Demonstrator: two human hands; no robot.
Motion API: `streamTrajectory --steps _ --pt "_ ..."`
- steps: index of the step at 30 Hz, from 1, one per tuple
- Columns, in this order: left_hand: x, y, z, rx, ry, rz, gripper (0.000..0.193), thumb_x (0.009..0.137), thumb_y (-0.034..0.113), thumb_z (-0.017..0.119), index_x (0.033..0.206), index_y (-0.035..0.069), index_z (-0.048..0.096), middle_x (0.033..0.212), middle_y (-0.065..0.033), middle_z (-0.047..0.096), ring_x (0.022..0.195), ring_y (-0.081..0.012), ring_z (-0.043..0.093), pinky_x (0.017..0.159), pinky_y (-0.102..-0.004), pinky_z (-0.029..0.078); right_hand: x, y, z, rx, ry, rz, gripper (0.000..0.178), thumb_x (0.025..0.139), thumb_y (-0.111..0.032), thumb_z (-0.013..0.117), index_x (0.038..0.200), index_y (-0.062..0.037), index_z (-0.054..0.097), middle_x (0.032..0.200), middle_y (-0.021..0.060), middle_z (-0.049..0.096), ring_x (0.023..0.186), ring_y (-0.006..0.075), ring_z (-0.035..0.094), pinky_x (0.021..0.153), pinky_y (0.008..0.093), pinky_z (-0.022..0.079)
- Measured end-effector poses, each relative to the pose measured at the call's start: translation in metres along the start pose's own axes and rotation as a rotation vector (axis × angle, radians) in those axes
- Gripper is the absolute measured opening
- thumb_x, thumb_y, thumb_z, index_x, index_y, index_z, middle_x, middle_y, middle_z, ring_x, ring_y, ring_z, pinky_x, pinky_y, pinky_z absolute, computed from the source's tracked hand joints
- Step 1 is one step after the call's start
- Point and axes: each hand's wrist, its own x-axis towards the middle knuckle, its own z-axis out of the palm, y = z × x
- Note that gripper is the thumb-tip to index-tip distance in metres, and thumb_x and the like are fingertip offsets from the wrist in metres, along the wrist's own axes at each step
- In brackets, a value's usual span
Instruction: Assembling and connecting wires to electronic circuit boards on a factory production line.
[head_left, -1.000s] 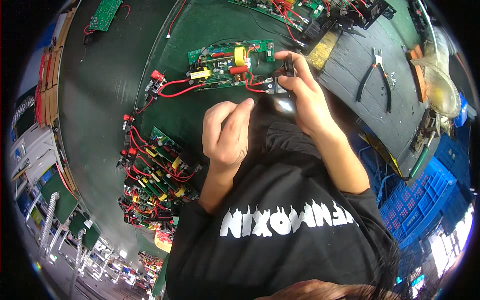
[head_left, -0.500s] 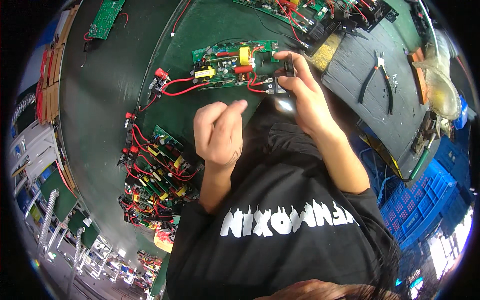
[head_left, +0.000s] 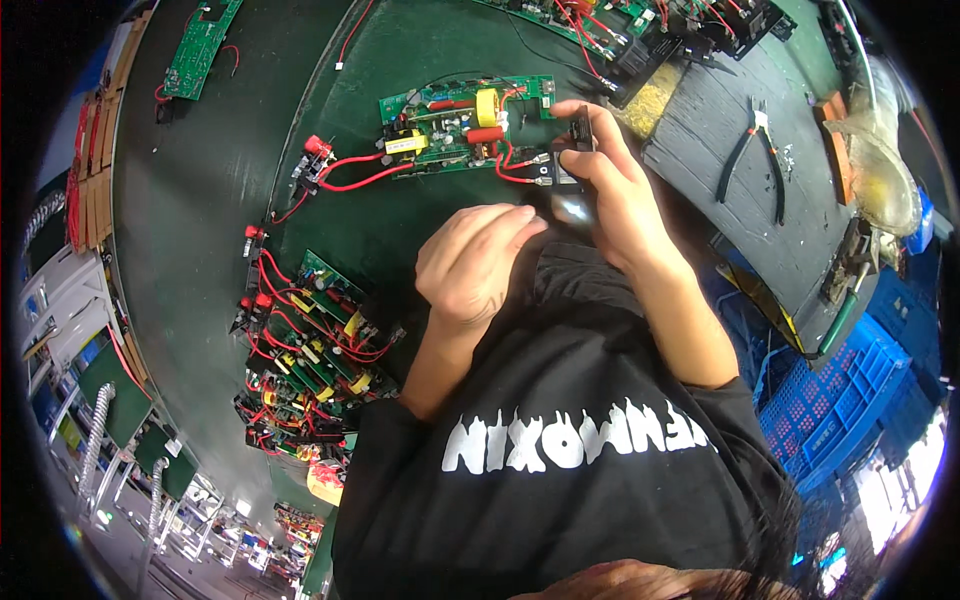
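My right hand (head_left: 625, 195) grips a black panel (head_left: 582, 128) between thumb and fingers, at the right end of a green circuit board (head_left: 440, 160). Red wires (head_left: 518, 178) with metal lugs run from the board to that panel's left side. Below the lugs, my left hand (head_left: 472, 258) is closed, its fingertips pressed together and pointing at the panel without touching it; whatever they pinch, if anything, is hidden. The board carries yellow and red components. Thick red cables join its left end to a red-and-black terminal piece (head_left: 315, 160).
Several wired boards (head_left: 315, 345) are heaped at the left of my arm, and more boards (head_left: 640, 40) lie at the far edge. Cutting pliers (head_left: 752, 160) rest on a grey pad (head_left: 690, 130) to the right. A blue crate (head_left: 840, 400) stands lower right.
My left hand has moved right, toward the black panel, its fingers drawn together. The circuit board has shifted slightly left; my right hand keeps its grip.
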Motion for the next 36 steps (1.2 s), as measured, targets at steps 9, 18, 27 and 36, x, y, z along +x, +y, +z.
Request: streamTrajectory --steps 9,18,27,36 --pt "-0.003 -0.003 0.009 0.063 -0.077 0.075 0.026 0.074 0.003 0.083 0.098 -0.001 0.074 0.084 -0.0091 0.068 0.071 -0.0253 0.066 0.064 -0.0348 0.055 -0.003 0.001 0.005 0.056 -0.018 0.031 0.043 0.097 -0.008 0.049 0.139 -0.0147 0.053 0.11 0.004 0.058 0.088 0.0102 0.059 0.067 0.0236 0.051" --pt "-0.004 -0.003 0.009 0.048 -0.084 0.048 0.025 0.073 0.002 0.081 0.097 0.0 0.075 0.087 -0.0092 0.069 0.077 -0.027 0.067 0.069 -0.036 0.056 -0.002 0.009 0.005 0.042 -0.073 -0.078 0.048 0.094 -0.005 0.052 0.142 -0.0114 0.051 0.117 0.0074 0.053 0.107 0.0133 0.054 0.095 0.0267 0.044" --pt "-0.004 -0.007 0.008 0.02 -0.105 0.039 0.023 0.073 -0.001 0.08 0.096 0.0 0.076 0.087 -0.0094 0.069 0.077 -0.0275 0.067 0.069 -0.0363 0.055 0.002 0.013 0.003 0.034 -0.106 -0.095 0.049 0.094 -0.006 0.052 0.143 -0.0114 0.051 0.118 0.0081 0.052 0.11 0.0142 0.053 0.097 0.0279 0.044" --pt "-0.001 0.0 0.008 0.021 -0.132 0.022 0.02 0.075 0.0 0.079 0.095 0.0 0.073 0.084 -0.0089 0.066 0.077 -0.0277 0.066 0.069 -0.0372 0.054 0.004 0.015 0.003 -0.135 -0.1 -0.167 0.049 0.093 -0.007 0.05 0.142 -0.0114 0.05 0.117 0.0079 0.051 0.11 0.0133 0.049 0.099 0.0268 0.041"
